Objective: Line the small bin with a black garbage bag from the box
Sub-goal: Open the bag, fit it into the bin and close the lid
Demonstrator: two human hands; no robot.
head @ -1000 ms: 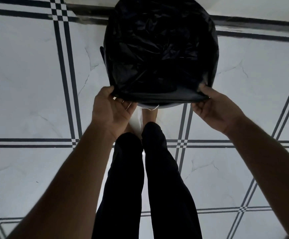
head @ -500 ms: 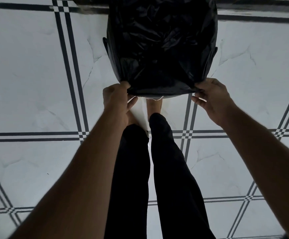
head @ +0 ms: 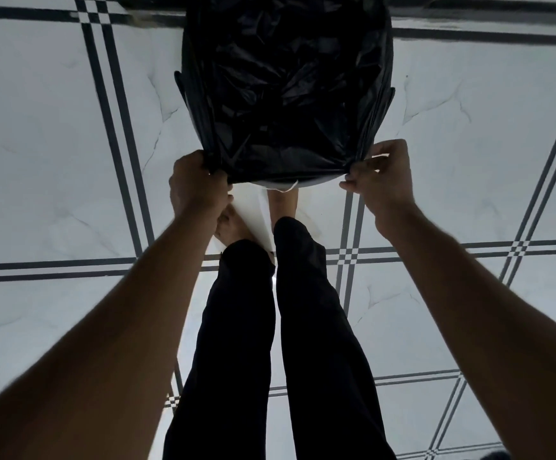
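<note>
The floor (head: 54, 154) is pale, marble-veined tile crossed by double dark lines with small checkered crossings, and the small bin (head: 179, 84) stands on it just ahead of the person's bare feet and dark trousers (head: 243, 343). The black garbage bag (head: 286, 88) fills and drapes over the bin. The left hand (head: 193, 187) is fisted around the bag's near-left corner, and the right hand (head: 382, 174) pinches the near-right corner between thumb and fingertips.

White tiled floor (head: 54, 161) — bag-lined bin (head: 286, 94) and bare feet (head: 283, 202) on it.
</note>
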